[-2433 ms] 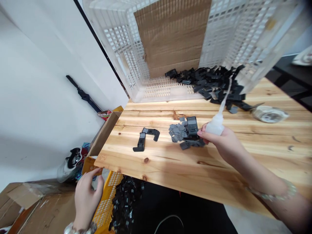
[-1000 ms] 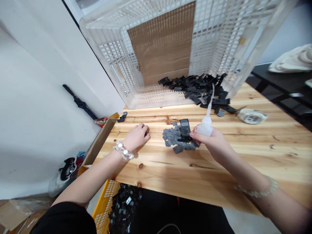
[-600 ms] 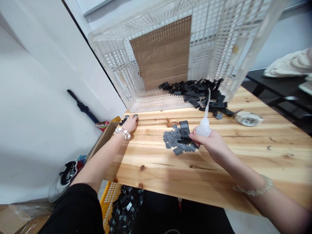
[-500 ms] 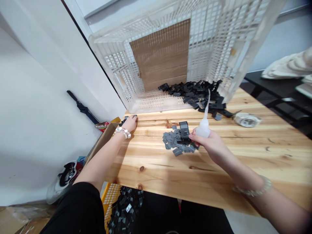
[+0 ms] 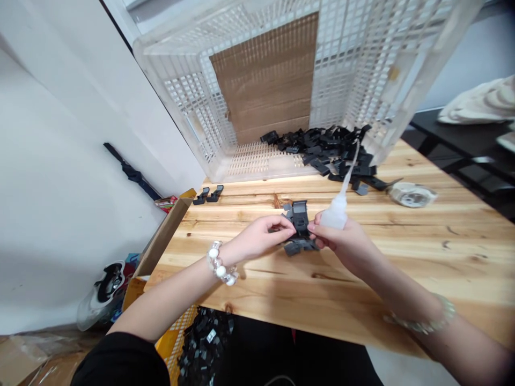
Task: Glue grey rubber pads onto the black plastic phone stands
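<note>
My left hand (image 5: 257,238) reaches over a small heap of grey flat pieces (image 5: 295,246) on the wooden table (image 5: 402,252), its fingers pinched at the heap beside a black plastic part (image 5: 300,213). What it grips is hidden. My right hand (image 5: 346,238) is wrapped round a small white squeeze bottle (image 5: 336,214) with a long thin nozzle pointing up, and its fingertips touch the black part from the right.
A white lattice crate (image 5: 193,102) lies on its side at the back with a pile of black parts (image 5: 325,147) spilling out. Two black parts (image 5: 208,195) sit at the table's left edge. A tape roll (image 5: 412,194) lies right. Yellow basket (image 5: 177,343) of parts below.
My left hand has left the table's far-left edge, where two black parts now lie, and come right to the grey heap. My right hand and bottle stayed put.
</note>
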Tool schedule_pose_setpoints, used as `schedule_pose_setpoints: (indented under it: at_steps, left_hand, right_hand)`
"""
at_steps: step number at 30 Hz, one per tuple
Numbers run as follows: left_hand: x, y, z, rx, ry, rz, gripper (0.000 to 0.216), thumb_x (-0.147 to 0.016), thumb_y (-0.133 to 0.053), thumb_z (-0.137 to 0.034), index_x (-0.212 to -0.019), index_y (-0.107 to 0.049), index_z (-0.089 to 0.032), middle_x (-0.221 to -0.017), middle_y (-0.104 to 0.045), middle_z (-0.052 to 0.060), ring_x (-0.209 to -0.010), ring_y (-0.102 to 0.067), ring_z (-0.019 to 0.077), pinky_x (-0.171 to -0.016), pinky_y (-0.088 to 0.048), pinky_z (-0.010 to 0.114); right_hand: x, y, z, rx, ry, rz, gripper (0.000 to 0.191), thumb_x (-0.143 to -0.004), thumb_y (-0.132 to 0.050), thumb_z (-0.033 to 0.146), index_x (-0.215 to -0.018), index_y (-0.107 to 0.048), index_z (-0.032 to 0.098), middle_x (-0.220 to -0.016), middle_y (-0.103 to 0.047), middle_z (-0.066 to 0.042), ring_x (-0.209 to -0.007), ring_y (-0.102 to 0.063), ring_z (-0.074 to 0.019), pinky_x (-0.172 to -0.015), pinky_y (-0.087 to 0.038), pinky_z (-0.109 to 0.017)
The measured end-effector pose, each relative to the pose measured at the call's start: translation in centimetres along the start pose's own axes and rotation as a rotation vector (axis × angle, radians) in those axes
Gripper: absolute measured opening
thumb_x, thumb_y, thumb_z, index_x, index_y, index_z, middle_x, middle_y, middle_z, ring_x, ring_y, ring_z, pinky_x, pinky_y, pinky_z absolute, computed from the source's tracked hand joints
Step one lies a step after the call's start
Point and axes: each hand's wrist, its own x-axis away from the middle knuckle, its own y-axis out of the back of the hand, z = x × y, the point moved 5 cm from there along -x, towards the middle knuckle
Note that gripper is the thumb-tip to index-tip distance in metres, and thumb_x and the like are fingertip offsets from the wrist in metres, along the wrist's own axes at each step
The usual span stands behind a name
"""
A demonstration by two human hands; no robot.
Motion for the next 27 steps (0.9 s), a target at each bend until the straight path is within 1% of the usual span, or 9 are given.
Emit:
schedule_pose_setpoints:
  at_steps: [4, 7, 9, 12, 15, 17, 20, 23, 27]
  left_hand:
    - [-0.1, -0.3, 0.3, 0.077, 0.016, -0.048, 0.012, -0.081, -0.066, -0.025, -0.084, -0.058, -0.016, -0.084, -0.061, 0.003, -0.08, -0.056, 0.0142, -0.079, -0.046, 0.03]
    - [0.0, -0.2, 0.7, 0.011, -0.006, -0.114, 0.01, -0.08, -0.065, -0.021, -0.081, -0.056, -0.017, -0.081, -0.06, 0.001, -0.077, -0.055, 0.0138, -0.078, -0.046, 0.029]
    - [0.1, 0.5, 1.5, -0.046, 0.009, -0.177, 0.01, -0.08, -0.065, -0.021, -0.08, -0.056, -0.018, -0.079, -0.059, 0.0, -0.075, -0.056, 0.0135, -0.076, -0.047, 0.028]
    - [0.0, 3.7, 3.7, -0.103, 0.065, -0.314, 0.009, -0.079, -0.062, -0.016, -0.079, -0.053, -0.018, -0.077, -0.059, 0.0, -0.074, -0.058, 0.0131, -0.075, -0.048, 0.028]
    - [-0.3, 9.5, 6.5, -0.203, 0.14, -0.512, 0.008, -0.08, -0.057, -0.011, -0.079, -0.052, -0.017, -0.077, -0.058, -0.001, -0.074, -0.058, 0.0124, -0.078, -0.049, 0.029]
    - [-0.5, 13.4, 8.3, -0.293, 0.197, -0.61, 0.002, -0.085, -0.057, -0.014, -0.085, -0.056, -0.015, -0.08, -0.059, 0.0, -0.075, -0.059, 0.0128, -0.078, -0.05, 0.031]
    - [-0.8, 17.3, 10.0, -0.429, 0.274, -0.649, 0.017, -0.092, -0.06, -0.029, -0.099, -0.061, -0.013, -0.092, -0.064, 0.003, -0.081, -0.063, 0.0151, -0.076, -0.054, 0.034]
    - [-1.0, 19.0, 10.7, -0.57, 0.319, -0.649, 0.026, -0.093, -0.059, -0.034, -0.109, -0.061, -0.013, -0.103, -0.065, 0.006, -0.087, -0.064, 0.0169, -0.078, -0.056, 0.037]
    - [-0.9, 18.6, 10.3, -0.782, 0.312, -0.666, 0.027, -0.094, -0.056, -0.034, -0.112, -0.06, -0.014, -0.108, -0.064, 0.008, -0.098, -0.063, 0.0204, -0.088, -0.052, 0.043]
  right_hand:
    - [0.1, -0.3, -0.2, -0.039, -0.013, 0.043, 0.032, -0.059, -0.085, 0.033, -0.069, -0.059, 0.018, -0.057, -0.06, 0.002, -0.049, -0.049, -0.0097, -0.047, -0.033, -0.024]
    - [0.2, -0.6, -0.2, -0.051, -0.022, 0.086, 0.032, -0.061, -0.085, 0.033, -0.069, -0.058, 0.018, -0.059, -0.062, 0.001, -0.051, -0.049, -0.0096, -0.048, -0.035, -0.023]
    - [0.2, -0.6, -0.3, -0.019, -0.054, 0.085, 0.034, -0.06, -0.085, 0.034, -0.071, -0.058, 0.017, -0.062, -0.064, 0.0, -0.052, -0.05, -0.0101, -0.049, -0.037, -0.023]
    - [0.3, -0.5, -0.2, 0.021, -0.074, 0.076, 0.035, -0.061, -0.085, 0.035, -0.073, -0.058, 0.017, -0.065, -0.065, -0.002, -0.055, -0.051, -0.0104, -0.051, -0.037, -0.023]
    - [0.4, -0.5, 0.0, 0.006, -0.056, 0.092, 0.034, -0.062, -0.084, 0.034, -0.072, -0.056, 0.018, -0.066, -0.065, -0.002, -0.056, -0.05, -0.0105, -0.052, -0.037, -0.024]
    - [0.4, -0.5, 0.1, 0.003, -0.054, 0.101, 0.033, -0.062, -0.083, 0.034, -0.072, -0.056, 0.018, -0.067, -0.066, -0.002, -0.055, -0.05, -0.0106, -0.052, -0.035, -0.024]
    - [0.4, -0.5, 0.0, 0.012, -0.052, 0.121, 0.031, -0.064, -0.081, 0.034, -0.072, -0.057, 0.018, -0.066, -0.066, -0.002, -0.055, -0.049, -0.0104, -0.052, -0.033, -0.024]
    - [0.2, -0.3, 0.0, 0.026, -0.054, 0.117, 0.03, -0.065, -0.081, 0.034, -0.07, -0.056, 0.018, -0.063, -0.064, -0.001, -0.054, -0.048, -0.0108, -0.053, -0.034, -0.025]
    - [0.0, 0.0, 0.0, 0.043, -0.057, 0.083, 0.032, -0.063, -0.081, 0.034, -0.069, -0.054, 0.019, -0.062, -0.063, -0.001, -0.054, -0.048, -0.0111, -0.053, -0.034, -0.026]
